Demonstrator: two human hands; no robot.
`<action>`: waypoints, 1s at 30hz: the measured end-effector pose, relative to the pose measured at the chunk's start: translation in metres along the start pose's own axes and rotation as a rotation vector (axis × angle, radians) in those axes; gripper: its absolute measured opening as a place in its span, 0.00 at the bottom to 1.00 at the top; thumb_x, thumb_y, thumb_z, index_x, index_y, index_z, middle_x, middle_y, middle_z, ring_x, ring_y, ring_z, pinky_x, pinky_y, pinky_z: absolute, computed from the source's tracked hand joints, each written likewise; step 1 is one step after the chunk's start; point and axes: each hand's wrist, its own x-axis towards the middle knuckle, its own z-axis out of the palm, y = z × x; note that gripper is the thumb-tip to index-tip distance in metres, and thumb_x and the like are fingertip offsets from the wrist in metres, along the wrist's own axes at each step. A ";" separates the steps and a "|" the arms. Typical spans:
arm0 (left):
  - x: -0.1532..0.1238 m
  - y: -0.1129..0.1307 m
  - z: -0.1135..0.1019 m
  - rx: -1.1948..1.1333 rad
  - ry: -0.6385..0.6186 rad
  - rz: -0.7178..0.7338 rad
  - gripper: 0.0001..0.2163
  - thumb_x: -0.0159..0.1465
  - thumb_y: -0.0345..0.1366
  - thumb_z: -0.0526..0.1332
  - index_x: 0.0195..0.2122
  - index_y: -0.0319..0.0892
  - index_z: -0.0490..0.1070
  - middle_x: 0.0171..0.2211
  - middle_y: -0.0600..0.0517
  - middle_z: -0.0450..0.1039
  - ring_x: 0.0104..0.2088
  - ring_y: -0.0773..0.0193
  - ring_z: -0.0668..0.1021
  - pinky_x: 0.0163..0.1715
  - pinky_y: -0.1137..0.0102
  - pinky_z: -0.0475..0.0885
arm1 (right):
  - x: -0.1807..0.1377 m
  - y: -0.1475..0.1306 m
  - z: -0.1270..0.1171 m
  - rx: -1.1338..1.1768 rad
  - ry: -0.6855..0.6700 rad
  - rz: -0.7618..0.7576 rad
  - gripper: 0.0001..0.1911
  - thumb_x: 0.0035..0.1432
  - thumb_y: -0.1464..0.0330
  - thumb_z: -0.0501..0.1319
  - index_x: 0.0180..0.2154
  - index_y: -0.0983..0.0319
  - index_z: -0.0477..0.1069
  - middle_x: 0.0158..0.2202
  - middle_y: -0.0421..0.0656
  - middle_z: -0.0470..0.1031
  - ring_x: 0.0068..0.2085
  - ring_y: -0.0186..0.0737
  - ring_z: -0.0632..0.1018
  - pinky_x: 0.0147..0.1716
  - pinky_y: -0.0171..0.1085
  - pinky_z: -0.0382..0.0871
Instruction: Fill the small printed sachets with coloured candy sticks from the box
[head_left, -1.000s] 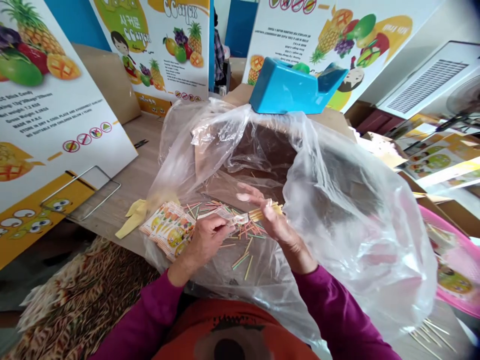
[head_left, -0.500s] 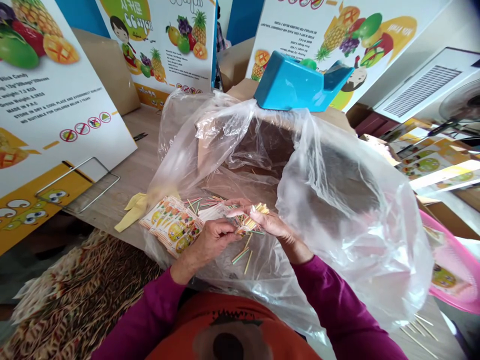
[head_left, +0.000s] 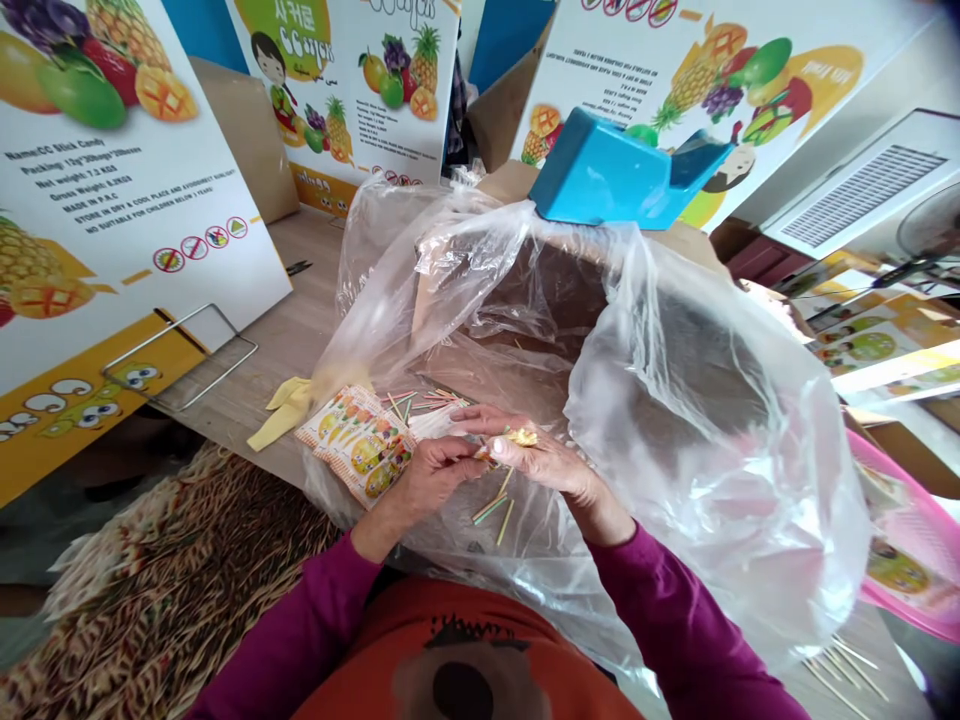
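Over the plastic-lined work spot, my left hand (head_left: 435, 475) pinches the edge of a small printed candy packet (head_left: 486, 455), mostly hidden by the fingers. My right hand (head_left: 555, 462) is curled around a bundle of thin yellowish candy sticks (head_left: 523, 437); only their ends show above the thumb. The sticks' lower ends are at the packet, but whether they are inside it I cannot tell. Flat printed packets (head_left: 360, 445) lie in a pile to the left of my left hand. Loose coloured sticks (head_left: 491, 512) lie below my hands, and more pinkish sticks (head_left: 435, 400) lie behind them.
Clear plastic (head_left: 697, 420) drapes over an open cardboard box lying ahead. A blue tape dispenser (head_left: 600, 175) rests on top. Printed cartons (head_left: 135, 190) stand around the table. A wire frame (head_left: 251, 348) and yellow scraps (head_left: 281, 410) are at left, a pink basket (head_left: 907, 480) at right.
The candy sticks stick out less above my right hand, which has tipped over them with its thumb pressed closer to the packet. The whole view has shifted slightly.
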 end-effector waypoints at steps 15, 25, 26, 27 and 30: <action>0.019 -0.003 0.040 -0.072 -0.038 -0.076 0.20 0.64 0.55 0.70 0.31 0.41 0.78 0.30 0.51 0.76 0.34 0.62 0.76 0.38 0.66 0.75 | -0.071 0.027 0.005 0.061 0.599 0.198 0.26 0.63 0.44 0.69 0.53 0.54 0.81 0.48 0.47 0.84 0.48 0.49 0.84 0.48 0.47 0.82; -0.060 0.026 -0.005 0.750 0.123 0.101 0.16 0.70 0.37 0.60 0.24 0.44 0.65 0.25 0.53 0.70 0.29 0.63 0.71 0.32 0.67 0.67 | -0.095 0.044 0.032 -0.150 0.312 0.159 0.08 0.68 0.64 0.65 0.44 0.58 0.83 0.33 0.43 0.81 0.33 0.41 0.79 0.33 0.39 0.76; -0.067 0.029 -0.020 0.884 0.156 0.094 0.14 0.69 0.36 0.59 0.24 0.45 0.65 0.26 0.52 0.70 0.29 0.62 0.72 0.32 0.67 0.67 | -0.097 0.048 0.030 -0.228 0.269 0.142 0.10 0.67 0.67 0.65 0.48 0.59 0.82 0.35 0.44 0.81 0.34 0.40 0.79 0.35 0.39 0.76; -0.072 0.031 -0.034 1.013 0.186 0.071 0.13 0.70 0.35 0.58 0.26 0.45 0.66 0.27 0.51 0.71 0.31 0.59 0.74 0.33 0.65 0.68 | -0.099 0.051 0.027 -0.326 0.223 0.128 0.14 0.65 0.71 0.64 0.51 0.60 0.82 0.38 0.45 0.81 0.35 0.41 0.79 0.37 0.40 0.77; -0.077 0.024 -0.061 1.324 0.236 0.029 0.10 0.70 0.34 0.55 0.32 0.46 0.71 0.33 0.44 0.77 0.38 0.49 0.78 0.40 0.58 0.73 | -0.098 0.053 0.029 -0.617 0.016 0.135 0.28 0.58 0.80 0.61 0.58 0.60 0.79 0.50 0.50 0.80 0.45 0.44 0.81 0.46 0.43 0.79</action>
